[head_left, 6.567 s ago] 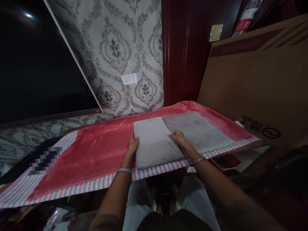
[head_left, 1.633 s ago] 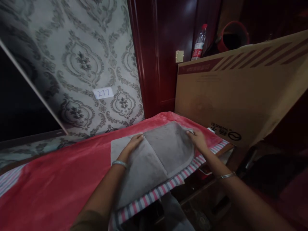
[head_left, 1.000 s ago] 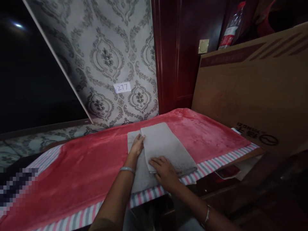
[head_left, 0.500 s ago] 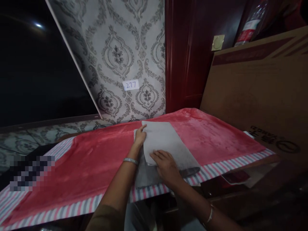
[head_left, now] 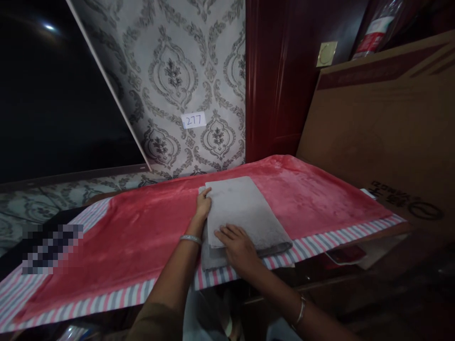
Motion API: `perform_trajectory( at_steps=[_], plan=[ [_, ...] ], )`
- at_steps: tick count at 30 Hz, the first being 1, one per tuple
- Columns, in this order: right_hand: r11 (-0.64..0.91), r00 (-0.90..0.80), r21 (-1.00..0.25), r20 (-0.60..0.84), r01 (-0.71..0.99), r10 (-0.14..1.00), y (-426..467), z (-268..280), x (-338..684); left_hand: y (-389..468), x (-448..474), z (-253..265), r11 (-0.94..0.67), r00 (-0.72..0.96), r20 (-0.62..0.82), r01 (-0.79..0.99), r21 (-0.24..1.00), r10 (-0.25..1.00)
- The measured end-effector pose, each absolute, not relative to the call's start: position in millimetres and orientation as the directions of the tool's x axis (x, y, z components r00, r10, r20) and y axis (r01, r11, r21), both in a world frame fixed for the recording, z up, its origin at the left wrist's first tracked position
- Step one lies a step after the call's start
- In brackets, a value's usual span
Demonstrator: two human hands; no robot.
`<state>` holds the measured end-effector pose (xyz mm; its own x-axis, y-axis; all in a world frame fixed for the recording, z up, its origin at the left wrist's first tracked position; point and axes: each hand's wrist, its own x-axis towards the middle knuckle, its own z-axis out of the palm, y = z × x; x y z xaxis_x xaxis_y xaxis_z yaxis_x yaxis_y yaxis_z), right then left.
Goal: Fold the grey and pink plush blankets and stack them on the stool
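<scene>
A folded grey cloth point(head_left: 245, 208) lies on a red plush blanket point(head_left: 152, 227) with a striped border. Its upper layer ends near the left side, and a strip of the lower layer shows along the left and front edges. My left hand point(head_left: 204, 204) is closed at the cloth's far left edge, the fingertips partly hidden. My right hand point(head_left: 239, 246) rests flat on the near left part of the upper layer, fingers stretched out.
Behind the blanket stands a patterned wall with a paper label point(head_left: 194, 120) reading 277. A dark screen point(head_left: 64, 104) leans in at the left. A large cardboard box point(head_left: 384, 128) stands at the right, beside a plastic bottle point(head_left: 377, 35).
The upper layer's left edge has shifted left, covering more of the lower layer. My right hand has moved slightly left with it. My left hand has shifted a little left along the edge.
</scene>
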<state>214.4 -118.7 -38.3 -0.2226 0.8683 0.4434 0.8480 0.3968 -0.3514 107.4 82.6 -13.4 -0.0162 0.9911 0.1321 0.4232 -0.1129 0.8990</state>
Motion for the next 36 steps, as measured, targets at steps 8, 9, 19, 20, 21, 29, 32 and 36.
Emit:
perform_trajectory(
  at_steps=[8, 9, 19, 20, 21, 29, 32, 36],
  plan=[
    [0.421, -0.254, -0.346, 0.435, 0.839, 0.864, -121.2, -42.2, 209.2, 75.4, 107.4, -3.9, -0.171, -0.001, 0.228, 0.66, 0.732, 0.974],
    [0.422, -0.257, -0.346, 0.432, 0.838, 0.864, -121.3, -42.5, 209.6, 74.1, 108.2, -3.0, -0.164, -0.001, 0.227, 0.69, 0.704, 0.974],
    [0.43, -0.285, -0.337, 0.401, 0.837, 0.87, -120.0, -41.8, 210.0, 64.1, 112.9, -6.9, -0.1, -0.007, 0.208, 0.862, 0.498, 0.978],
    [0.432, -0.287, -0.333, 0.405, 0.838, 0.868, -119.5, -41.6, 209.9, 64.6, 112.0, -7.4, -0.104, 0.001, 0.207, 0.868, 0.485, 0.978],
    [0.438, -0.29, -0.33, 0.413, 0.836, 0.864, -119.2, -41.4, 209.9, 65.3, 110.8, -7.8, -0.107, 0.01, 0.203, 0.874, 0.474, 0.979],
    [0.48, -0.305, -0.348, 0.45, 0.805, 0.839, -120.9, -43.8, 212.7, 67.5, 103.5, -7.6, -0.1, 0.013, 0.199, 0.895, 0.436, 0.98],
    [0.492, -0.312, -0.357, 0.455, 0.794, 0.834, -121.9, -43.6, 213.4, 64.5, 103.1, -5.8, -0.087, 0.003, 0.191, 0.898, 0.432, 0.982],
    [0.498, -0.312, -0.372, 0.457, 0.784, 0.833, -121.3, -43.0, 210.8, 62.0, 102.3, -2.3, -0.087, 0.001, 0.195, 0.897, 0.433, 0.981]
  ],
)
